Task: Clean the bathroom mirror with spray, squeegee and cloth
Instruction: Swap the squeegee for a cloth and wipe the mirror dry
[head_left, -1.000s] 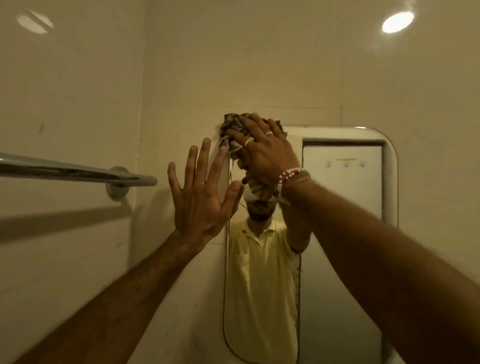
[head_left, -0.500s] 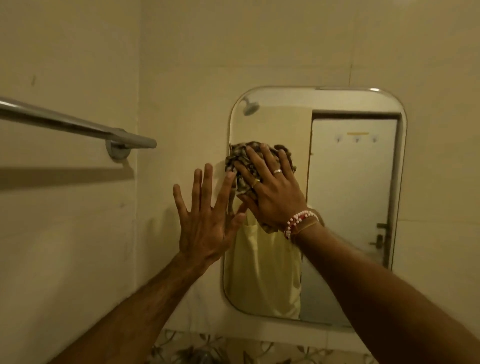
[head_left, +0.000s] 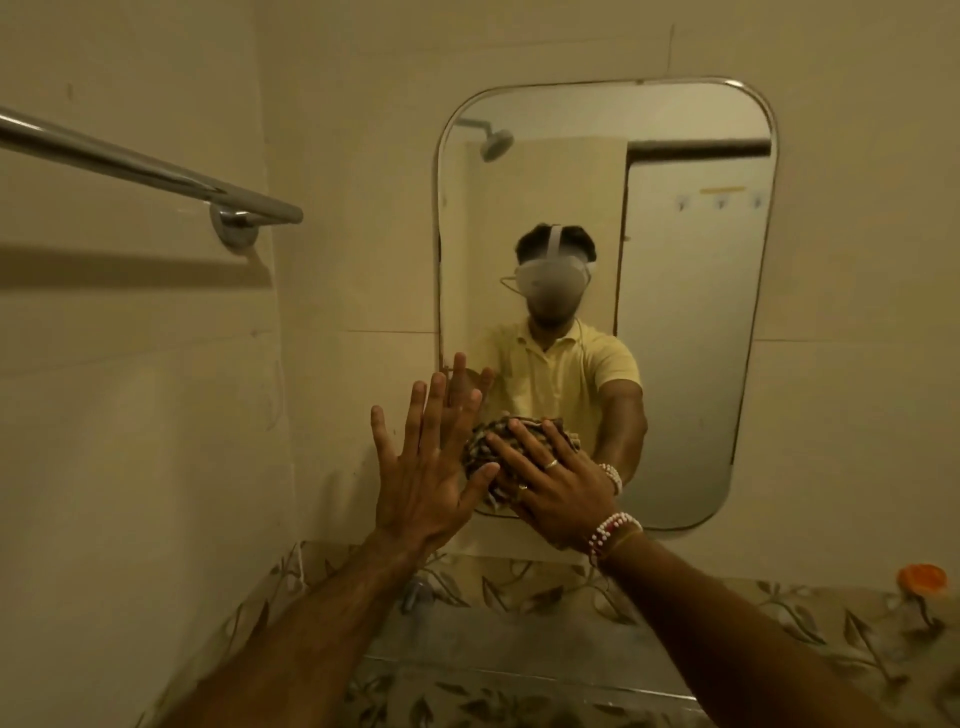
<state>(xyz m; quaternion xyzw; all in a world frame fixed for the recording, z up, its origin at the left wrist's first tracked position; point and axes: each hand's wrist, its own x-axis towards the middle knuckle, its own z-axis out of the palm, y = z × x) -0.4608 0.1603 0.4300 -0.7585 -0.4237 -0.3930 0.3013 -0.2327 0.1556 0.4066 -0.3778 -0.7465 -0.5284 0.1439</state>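
A rounded wall mirror (head_left: 691, 312) hangs ahead, with a person in a yellow shirt reflected in it. My right hand (head_left: 556, 488) presses a bunched patterned cloth (head_left: 491, 447) against the mirror's lower left corner. Rings and a beaded bracelet show on that hand. My left hand (head_left: 423, 467) rests flat with fingers spread on the wall at the mirror's left edge, just left of the cloth. No spray bottle or squeegee is in view.
A chrome towel rail (head_left: 156, 174) juts from the left wall at upper left. Leaf-patterned tiles (head_left: 545, 597) run below the mirror. An orange object (head_left: 923, 577) sits at the far right, low. The mirror reflects a shower head and a door.
My right hand has wiped the cloth down the mirror's left side from the top corner to the bottom corner. My left hand moved down with it, and the view tilted downward.
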